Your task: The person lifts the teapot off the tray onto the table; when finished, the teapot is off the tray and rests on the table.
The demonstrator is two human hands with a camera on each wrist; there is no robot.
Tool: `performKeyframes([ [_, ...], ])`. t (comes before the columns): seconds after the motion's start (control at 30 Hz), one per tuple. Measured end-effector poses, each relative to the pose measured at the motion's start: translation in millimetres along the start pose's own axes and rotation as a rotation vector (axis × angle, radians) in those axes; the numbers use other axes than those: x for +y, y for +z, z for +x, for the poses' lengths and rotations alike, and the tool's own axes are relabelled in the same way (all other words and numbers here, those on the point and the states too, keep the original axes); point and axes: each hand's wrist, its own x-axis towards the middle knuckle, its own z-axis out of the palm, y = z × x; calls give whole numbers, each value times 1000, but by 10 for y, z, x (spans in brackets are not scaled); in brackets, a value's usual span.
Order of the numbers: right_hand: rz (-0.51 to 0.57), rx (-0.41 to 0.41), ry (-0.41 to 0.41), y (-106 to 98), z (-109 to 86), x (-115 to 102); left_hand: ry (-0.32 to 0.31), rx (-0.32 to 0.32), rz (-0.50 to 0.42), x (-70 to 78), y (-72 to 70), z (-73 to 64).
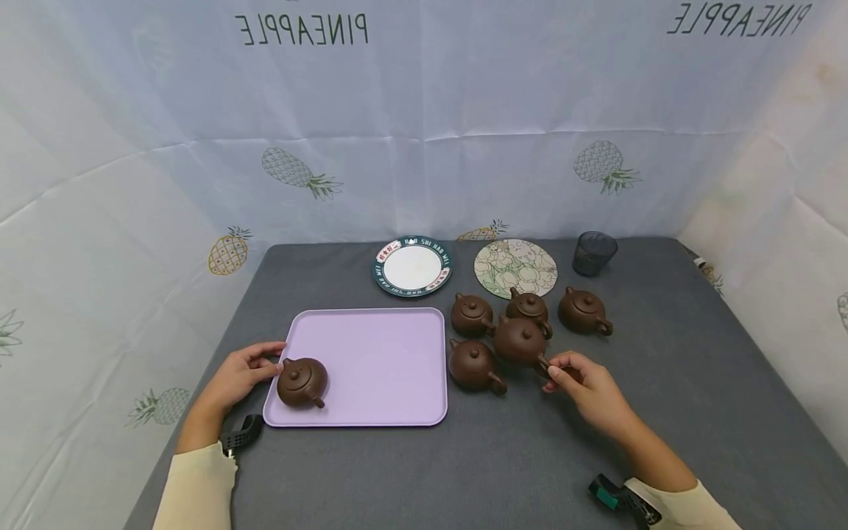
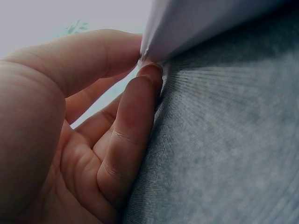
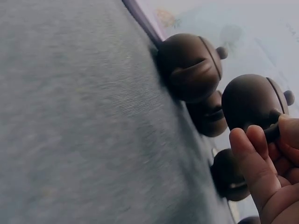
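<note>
My right hand (image 1: 586, 386) pinches the handle of a small brown teapot (image 1: 520, 341). In the right wrist view that teapot (image 3: 252, 102) is lifted above the cloth, its handle between thumb and fingers. Around it stand several like teapots, one at the front left (image 1: 472, 365), one behind that (image 1: 472, 315) and one further right (image 1: 583, 310). At the left edge of a lilac tray (image 1: 377, 368) my left hand (image 1: 241, 375) pinches the rim, seen close in the left wrist view on the tray (image 2: 187, 28). One teapot (image 1: 302, 383) sits on the tray's left part, near the left thumb.
A green-rimmed plate (image 1: 412, 266) lies at the back, with a round patterned mat (image 1: 515, 269) beside it. A dark glass (image 1: 594, 254) stands at the back right. Grey cloth (image 1: 649, 353) covers the table, and a white pineapple-print curtain (image 1: 437, 88) hangs behind.
</note>
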Motion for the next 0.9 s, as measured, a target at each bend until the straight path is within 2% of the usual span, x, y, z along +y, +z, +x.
performKeyframes([
  [0.17, 55, 12, 6, -20, -82, 111, -5, 1, 13, 14, -3, -1],
  [0.37, 65, -2, 29, -74, -144, 204, 0, 1, 12, 15, -2, 4],
  [0.6, 84, -20, 38, -77, -167, 250, -12, -10, 1, 360, 11, -48],
  [0.73, 91, -16, 35, -53, -163, 269, -10, -8, -7, 310, 7, -43],
  [0.9, 82, -19, 38, -36, -165, 305, -10, -6, 5, 162, 4, -18],
])
